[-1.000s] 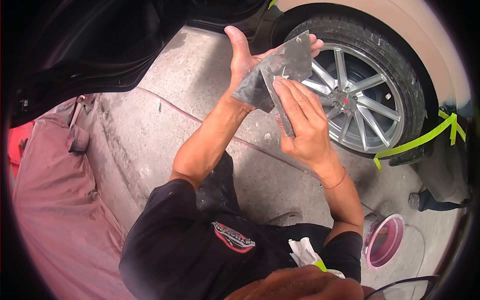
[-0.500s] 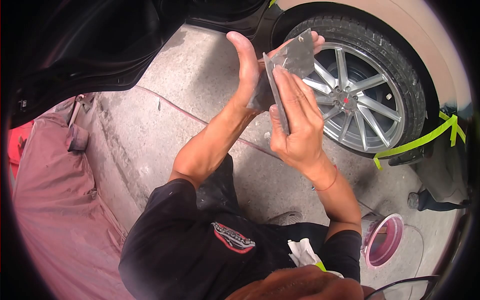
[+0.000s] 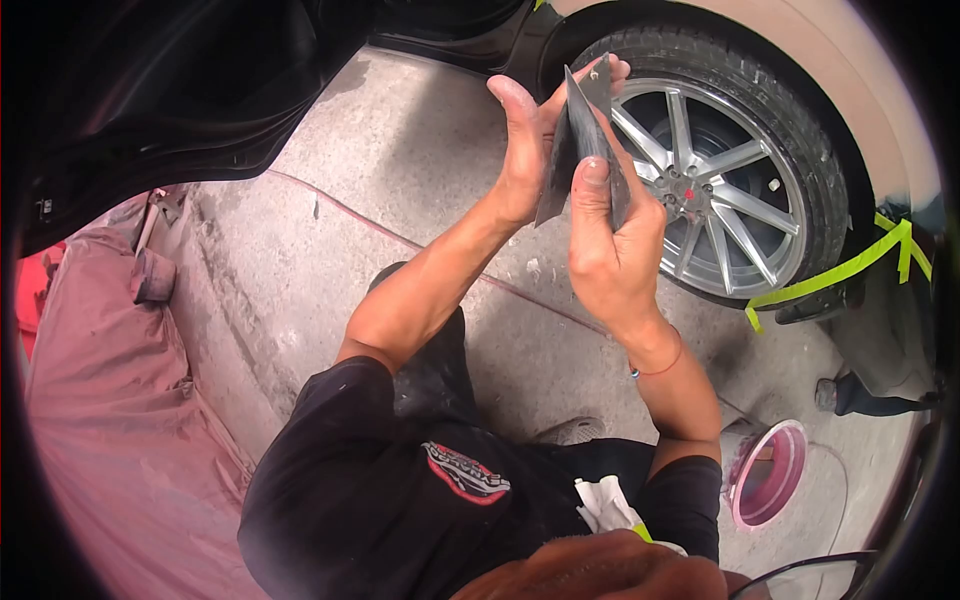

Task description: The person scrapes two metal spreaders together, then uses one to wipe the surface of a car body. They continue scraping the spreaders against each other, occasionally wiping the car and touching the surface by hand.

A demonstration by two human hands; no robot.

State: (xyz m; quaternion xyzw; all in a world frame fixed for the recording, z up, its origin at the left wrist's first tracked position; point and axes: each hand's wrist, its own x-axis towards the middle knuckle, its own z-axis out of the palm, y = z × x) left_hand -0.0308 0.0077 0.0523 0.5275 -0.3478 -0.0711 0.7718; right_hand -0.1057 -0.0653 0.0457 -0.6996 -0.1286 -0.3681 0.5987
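Observation:
My left hand [image 3: 522, 150] is raised with its thumb spread and its palm facing right. Its fingers stretch out behind a folded grey sheet of sandpaper [image 3: 592, 132], and their tips show beyond its top edge. The sheet stands in a narrow V with a pointed upper end, one flap resting along my left palm. My right hand [image 3: 618, 245] grips the right flap, the thumb upright on the near face and the fingers mostly hidden behind it. A car wheel [image 3: 690, 190] with silver spokes stands just past both hands.
An open black car door [image 3: 200, 90] hangs at upper left. Yellow-green tape [image 3: 830, 290] runs below the wheel. A pink-stained bucket [image 3: 770, 475] stands at lower right. Red sheeting [image 3: 130, 420] lies at left; a thin hose [image 3: 390, 235] crosses the concrete.
My right hand has turned from lying flat on the sheet to gripping its flap with the thumb in front. The sheet has turned more edge-on. My left hand has shifted slightly right.

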